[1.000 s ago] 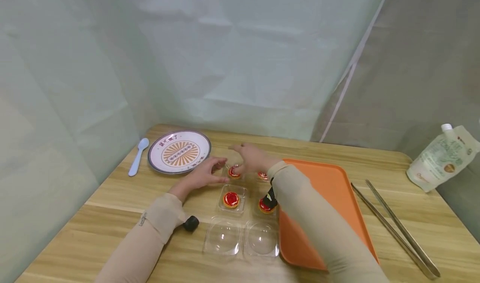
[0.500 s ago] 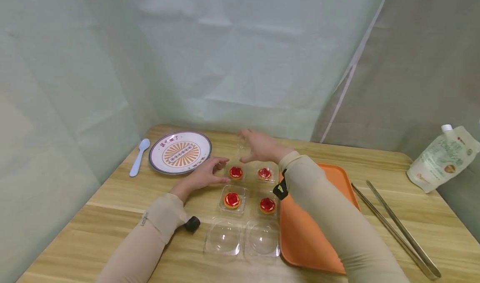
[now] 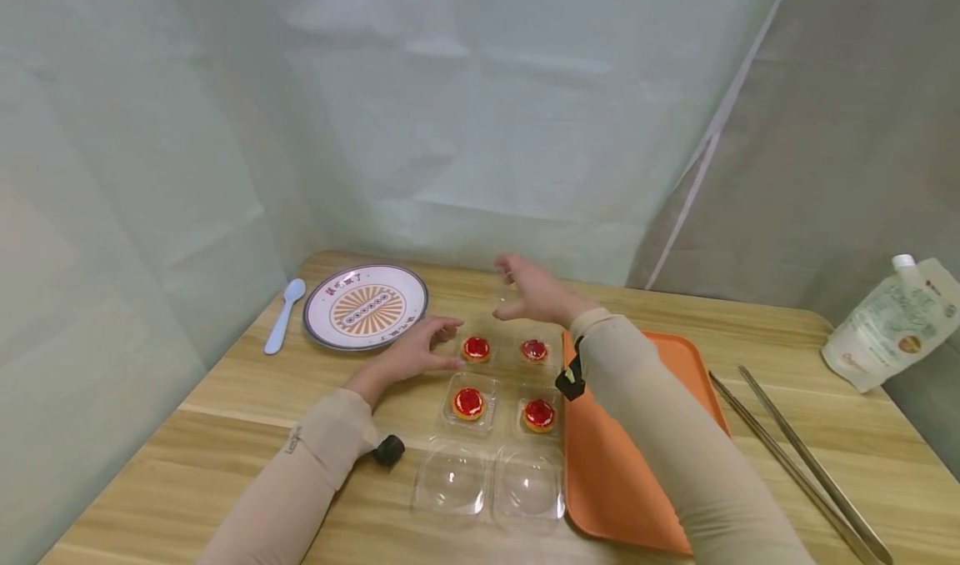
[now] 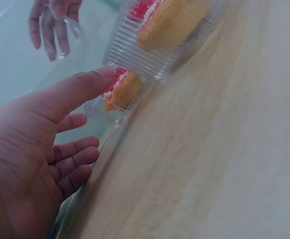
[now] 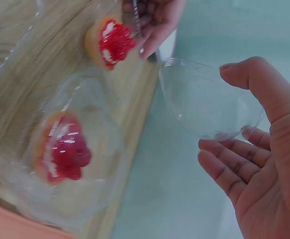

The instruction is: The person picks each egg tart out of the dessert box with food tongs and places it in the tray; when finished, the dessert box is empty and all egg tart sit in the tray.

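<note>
In the head view my right hand (image 3: 540, 294) is raised behind the far-left plastic container and holds its clear lid (image 5: 205, 99), thumb on one edge and fingertips on the other. That container's base holds a red-topped tart (image 3: 476, 348). My left hand (image 3: 412, 348) is at the base's left side, with thumb and forefinger spread along its edge. In the left wrist view, the thumb partly covers the container (image 4: 102, 112). A second tart (image 3: 534, 350), at the far right, lies under a clear dome. Two nearer tarts sit in containers whose lids (image 3: 452, 477) lie flat towards me.
An orange tray (image 3: 630, 465) lies under my right forearm. Metal tongs (image 3: 802, 465) and a spouted pouch (image 3: 885, 327) are farther right. A patterned plate (image 3: 366, 307) and a pale blue spoon (image 3: 285, 315) lie at the back left. A curtain hangs behind the table.
My right hand has moved up, back and to the right with the lid, uncovering the far-left tart. My left hand has stayed beside the base.
</note>
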Demonstrator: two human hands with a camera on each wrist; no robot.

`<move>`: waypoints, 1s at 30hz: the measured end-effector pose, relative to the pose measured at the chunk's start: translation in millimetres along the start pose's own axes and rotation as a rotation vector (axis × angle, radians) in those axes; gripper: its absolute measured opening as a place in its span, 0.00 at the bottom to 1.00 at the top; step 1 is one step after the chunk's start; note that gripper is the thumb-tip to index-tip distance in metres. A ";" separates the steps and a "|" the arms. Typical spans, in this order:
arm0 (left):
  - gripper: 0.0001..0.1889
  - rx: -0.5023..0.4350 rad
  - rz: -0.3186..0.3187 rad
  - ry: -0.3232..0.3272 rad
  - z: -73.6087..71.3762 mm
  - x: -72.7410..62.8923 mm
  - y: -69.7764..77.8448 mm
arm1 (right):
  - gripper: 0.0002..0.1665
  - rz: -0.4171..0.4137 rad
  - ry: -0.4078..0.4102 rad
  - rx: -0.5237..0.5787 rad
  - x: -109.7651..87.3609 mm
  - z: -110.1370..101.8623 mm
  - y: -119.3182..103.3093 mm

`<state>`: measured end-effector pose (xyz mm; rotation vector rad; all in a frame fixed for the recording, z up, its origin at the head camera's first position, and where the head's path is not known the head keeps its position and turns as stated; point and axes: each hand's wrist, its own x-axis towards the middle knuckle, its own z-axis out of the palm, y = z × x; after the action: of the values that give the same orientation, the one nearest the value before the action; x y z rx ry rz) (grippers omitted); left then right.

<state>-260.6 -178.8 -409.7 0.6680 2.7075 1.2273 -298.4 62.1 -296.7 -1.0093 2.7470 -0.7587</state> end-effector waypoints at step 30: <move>0.40 0.008 -0.003 0.005 0.6 -2.0 4.3 | 0.49 0.283 -0.042 -0.085 12.5 44.4 40.4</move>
<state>-257.1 -176.7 -407.1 0.6626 2.7183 1.2192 -319.1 62.1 -354.4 -0.6200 2.8200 -0.5741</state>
